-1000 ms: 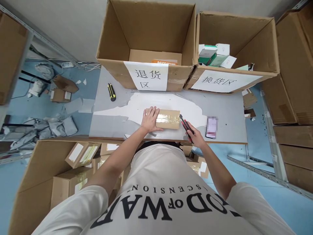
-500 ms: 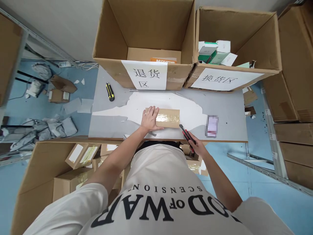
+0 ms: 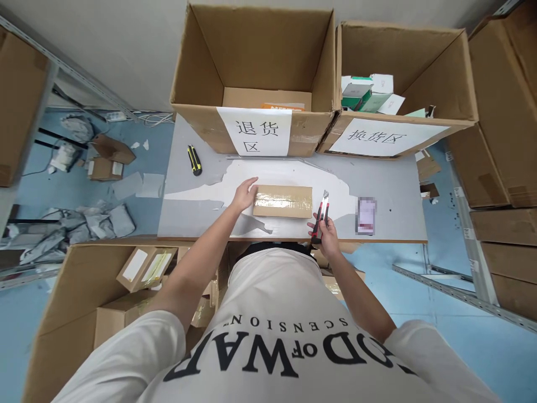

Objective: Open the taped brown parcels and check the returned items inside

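Observation:
A small brown cardboard box [image 3: 283, 201], with shiny clear tape along its top, lies in front of me on the table. At its left end is my left hand [image 3: 245, 194], fingers stretched out beside the edge; whether it presses on the box I cannot tell. My right hand [image 3: 328, 232] is closed around a red and black utility knife [image 3: 322, 218]. The knife's blade points away from me, just right of the box and apart from it.
Two large open cartons, a left one [image 3: 197, 126] and a right one [image 3: 455, 115], stand at the table's back with paper signs. A yellow-black cutter [image 3: 194, 160] lies left, a blurred phone-like item [image 3: 366, 216] right. Below left, a big carton [image 3: 62, 313] holds boxes.
My left hand has slid off the box's top to its left end. My right hand has turned the knife from the box's near right corner to point away from me.

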### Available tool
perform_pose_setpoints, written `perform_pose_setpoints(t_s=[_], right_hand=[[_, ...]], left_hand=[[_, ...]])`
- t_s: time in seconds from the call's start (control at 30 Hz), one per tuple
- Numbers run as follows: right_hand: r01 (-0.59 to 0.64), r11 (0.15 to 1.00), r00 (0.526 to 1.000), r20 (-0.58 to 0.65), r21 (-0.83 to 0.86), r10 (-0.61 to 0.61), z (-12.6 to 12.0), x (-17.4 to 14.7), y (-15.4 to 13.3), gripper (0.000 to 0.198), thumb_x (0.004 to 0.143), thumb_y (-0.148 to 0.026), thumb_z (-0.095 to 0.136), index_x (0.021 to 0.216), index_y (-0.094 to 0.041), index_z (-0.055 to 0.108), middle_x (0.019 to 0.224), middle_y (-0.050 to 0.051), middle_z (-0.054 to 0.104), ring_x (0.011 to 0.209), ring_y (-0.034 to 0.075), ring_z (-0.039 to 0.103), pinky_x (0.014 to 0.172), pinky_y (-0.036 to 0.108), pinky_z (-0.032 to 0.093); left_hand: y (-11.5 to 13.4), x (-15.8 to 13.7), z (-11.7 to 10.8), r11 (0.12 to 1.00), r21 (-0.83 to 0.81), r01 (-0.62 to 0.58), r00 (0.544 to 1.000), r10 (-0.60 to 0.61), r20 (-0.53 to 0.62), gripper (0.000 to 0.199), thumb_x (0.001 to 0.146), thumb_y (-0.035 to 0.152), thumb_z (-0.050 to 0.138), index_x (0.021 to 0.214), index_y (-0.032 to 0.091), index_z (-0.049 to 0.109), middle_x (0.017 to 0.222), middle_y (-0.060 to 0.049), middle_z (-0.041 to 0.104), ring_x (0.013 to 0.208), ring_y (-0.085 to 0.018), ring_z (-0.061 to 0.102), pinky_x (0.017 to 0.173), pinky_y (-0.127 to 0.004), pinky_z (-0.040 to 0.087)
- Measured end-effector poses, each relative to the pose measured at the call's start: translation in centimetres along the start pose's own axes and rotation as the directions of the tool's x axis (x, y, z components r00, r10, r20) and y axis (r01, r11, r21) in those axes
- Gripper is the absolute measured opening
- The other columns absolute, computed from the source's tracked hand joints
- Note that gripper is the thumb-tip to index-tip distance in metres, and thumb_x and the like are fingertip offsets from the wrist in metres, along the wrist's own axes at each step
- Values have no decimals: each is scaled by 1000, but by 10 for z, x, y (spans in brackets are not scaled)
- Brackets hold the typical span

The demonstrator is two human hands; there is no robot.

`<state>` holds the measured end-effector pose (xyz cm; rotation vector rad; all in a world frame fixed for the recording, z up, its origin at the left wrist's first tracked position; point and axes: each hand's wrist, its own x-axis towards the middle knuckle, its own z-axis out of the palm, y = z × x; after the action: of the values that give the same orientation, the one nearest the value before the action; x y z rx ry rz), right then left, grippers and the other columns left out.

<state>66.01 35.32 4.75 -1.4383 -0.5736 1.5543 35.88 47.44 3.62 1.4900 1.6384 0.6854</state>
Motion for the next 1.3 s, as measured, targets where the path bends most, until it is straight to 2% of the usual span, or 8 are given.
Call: perform_pose_setpoints(t_s=[0.1, 0.2, 0.47, 0.6, 0.73, 1.1, 1.2, 1.3], right_hand=[[-2, 998, 1000, -9, 67, 2, 10, -1, 6, 48, 74, -56, 66, 109, -29, 47, 137, 4, 51, 100, 18, 66, 73, 33, 59], [28, 999, 999, -25, 39, -27, 10, 3, 7, 50, 71, -57, 68, 107, -27, 48, 131, 5, 54, 102, 19, 65, 82, 37, 57], [247, 932, 969, 88, -266, -231, 17, 96, -55, 48, 76, -62, 54, 105, -25, 45, 115, 7, 63, 85, 14, 65, 77, 34, 55], [236, 930, 962, 204, -283, -182, 47, 146, -81, 35, 82, -51, 55, 101, -23, 46, 106, 5, 66, 77, 11, 63, 73, 30, 55], [174, 936, 967, 235, -306, -103, 68, 166, -82, 23, 86, -38, 54, 100, -21, 47, 100, 3, 67, 67, 8, 58, 66, 24, 52], [254, 933, 960, 186, -255, -211, 61, 161, -65, 34, 80, -45, 60, 103, -23, 48, 110, 3, 64, 70, 8, 55, 65, 27, 54], [303, 927, 953, 79, -222, -292, 50, 135, -59, 38, 79, -48, 61, 105, -24, 47, 113, 4, 64, 68, 8, 53, 61, 26, 54], [287, 938, 956, 1, -194, -292, 30, 83, -42, 39, 81, -51, 60, 107, -25, 47, 117, 5, 63, 68, 9, 55, 56, 24, 54]], left_hand=[[-14, 8, -4, 915, -340, 218, 975, -186, 125, 58, 79, 54, 59, 119, 13, 64, 119, -14, 66, 112, -27, 60, 96, -46, 50], [-16, 6, -5, 822, -500, 272, 962, -222, 157, 60, 68, 54, 72, 112, 14, 68, 108, -12, 70, 103, -24, 64, 90, -44, 54], [-13, -61, 7, 759, -605, 241, 957, -289, 18, 66, 51, 57, 82, 99, 12, 73, 100, -10, 73, 93, -24, 68, 89, -44, 56], [-13, -107, 42, 799, -544, 255, 941, -335, -50, 53, 58, 52, 80, 93, 13, 76, 94, -10, 75, 93, -27, 69, 94, -45, 53], [-12, -126, 67, 784, -538, 310, 928, -373, -9, 45, 61, 47, 80, 91, 14, 76, 94, -9, 76, 92, -28, 71, 92, -43, 55], [-8, -127, 60, 846, -393, 360, 929, -363, 68, 46, 64, 45, 78, 96, 11, 74, 85, -12, 76, 83, -28, 72, 81, -40, 58], [-6, -112, 43, 915, -235, 326, 944, -329, 30, 44, 68, 46, 75, 95, 11, 74, 84, -12, 75, 83, -27, 72, 81, -39, 57], [-2, -67, 24, 975, -72, 209, 975, -213, -57, 42, 75, 46, 68, 101, 13, 72, 98, -13, 74, 95, -27, 69, 92, -39, 52]])
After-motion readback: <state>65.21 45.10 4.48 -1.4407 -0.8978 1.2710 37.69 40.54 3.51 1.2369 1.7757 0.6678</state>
